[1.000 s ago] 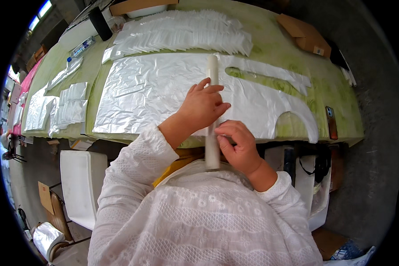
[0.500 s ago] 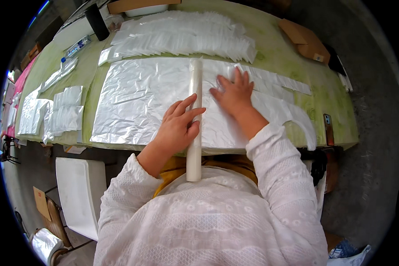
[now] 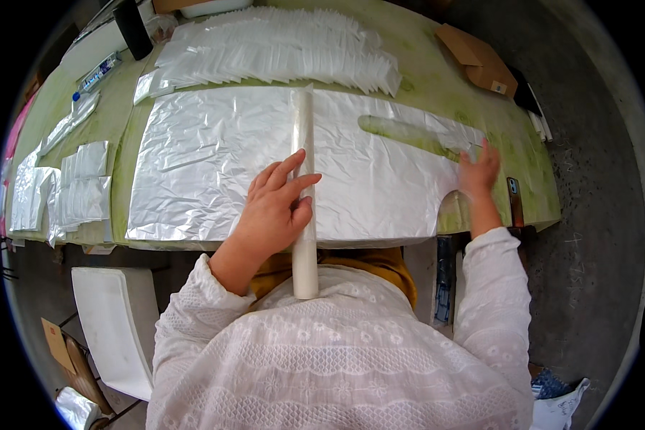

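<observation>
The left hand (image 3: pixel 276 208) lies flat, fingers spread, across a pale roll (image 3: pixel 304 193) lying toward twelve o'clock on a clear plastic sheet (image 3: pixel 215 165). At three o'clock the right hand (image 3: pixel 478 172) presses open on the sheet's edge. The green bench (image 3: pixel 437 79) carries stacked bags (image 3: pixel 279 50) at twelve, a cardboard box (image 3: pixel 476 57) at one. Grey concrete floor (image 3: pixel 595 215) lies beyond.

Her left hand (image 3: pixel 274 209) lay flat and palm down, fingers stretched forward and slightly spread, the wrist bent up from a white lace sleeve that came in from the lower edge. The right arm reached far out to her right, elbow nearly straight, and the right hand (image 3: pixel 478 170) pressed down with open, splayed fingers, gripping nothing.
</observation>
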Demonstrator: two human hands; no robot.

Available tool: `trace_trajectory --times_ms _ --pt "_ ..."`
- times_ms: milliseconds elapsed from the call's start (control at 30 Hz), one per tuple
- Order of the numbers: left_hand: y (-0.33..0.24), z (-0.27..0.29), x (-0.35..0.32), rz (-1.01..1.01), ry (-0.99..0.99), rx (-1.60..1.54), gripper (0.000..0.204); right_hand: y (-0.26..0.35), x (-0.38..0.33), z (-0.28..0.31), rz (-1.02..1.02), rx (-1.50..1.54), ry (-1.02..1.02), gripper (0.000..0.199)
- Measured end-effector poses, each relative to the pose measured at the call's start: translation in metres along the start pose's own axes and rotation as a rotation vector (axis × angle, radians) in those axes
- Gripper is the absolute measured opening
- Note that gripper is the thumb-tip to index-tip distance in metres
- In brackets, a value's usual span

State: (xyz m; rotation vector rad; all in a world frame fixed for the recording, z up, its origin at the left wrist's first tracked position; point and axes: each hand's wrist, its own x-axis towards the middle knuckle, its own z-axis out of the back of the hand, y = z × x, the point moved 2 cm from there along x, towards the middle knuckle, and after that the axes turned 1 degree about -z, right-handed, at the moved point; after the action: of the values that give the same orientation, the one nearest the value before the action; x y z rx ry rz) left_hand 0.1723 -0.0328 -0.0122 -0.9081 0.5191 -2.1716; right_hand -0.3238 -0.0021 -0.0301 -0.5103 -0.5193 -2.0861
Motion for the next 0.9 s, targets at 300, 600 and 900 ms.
trace_trajectory --times_ms 300,600,900 --pt "0.005 0.004 0.000 0.037 0.025 -0.095 0.042 0.182 -0.044 0.003 0.130 0.196 0.633 0.070" --pt "0.017 0.011 -0.002 0.109 -0.349 -0.524 0.053 0.301 -0.169 0.099 0.862 1.030 0.562 0.048" --pt "0.018 0.033 0.017 -0.074 0.436 -0.210 0.036 0.312 -0.199 0.111 0.964 1.216 0.464 0.019"
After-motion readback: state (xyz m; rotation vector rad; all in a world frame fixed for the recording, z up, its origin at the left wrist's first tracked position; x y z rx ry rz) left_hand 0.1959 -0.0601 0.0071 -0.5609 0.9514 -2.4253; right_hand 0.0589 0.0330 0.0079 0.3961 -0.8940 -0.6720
